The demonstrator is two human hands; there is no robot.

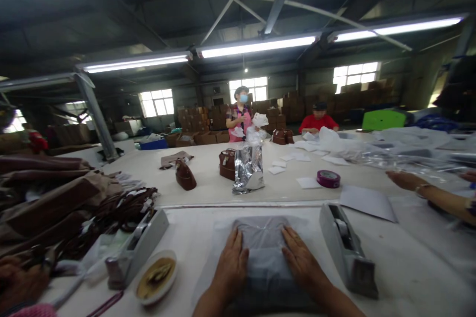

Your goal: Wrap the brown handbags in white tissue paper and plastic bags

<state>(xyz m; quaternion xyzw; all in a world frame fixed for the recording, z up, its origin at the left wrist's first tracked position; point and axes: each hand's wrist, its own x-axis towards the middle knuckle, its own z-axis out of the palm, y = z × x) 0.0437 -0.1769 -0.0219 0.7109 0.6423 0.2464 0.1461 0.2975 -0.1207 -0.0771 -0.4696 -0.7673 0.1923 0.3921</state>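
A dark, flat item wrapped in translucent white plastic (264,252) lies on the white table in front of me. My left hand (233,262) rests on its left side, fingers stretched forward and flat. On its right side lies my right hand (302,260), also with extended fingers. Neither hand grips anything. Grey tape dispensers flank the package, one on the left (139,247) and one on the right (347,250).
Brown bags (185,175), a silver foil bag (248,171) and a purple tape roll (328,179) stand farther back. Brown material (55,198) is heaped left, beside a dish (156,277). Other people's hands are at the right and lower left edges; two people are across the table.
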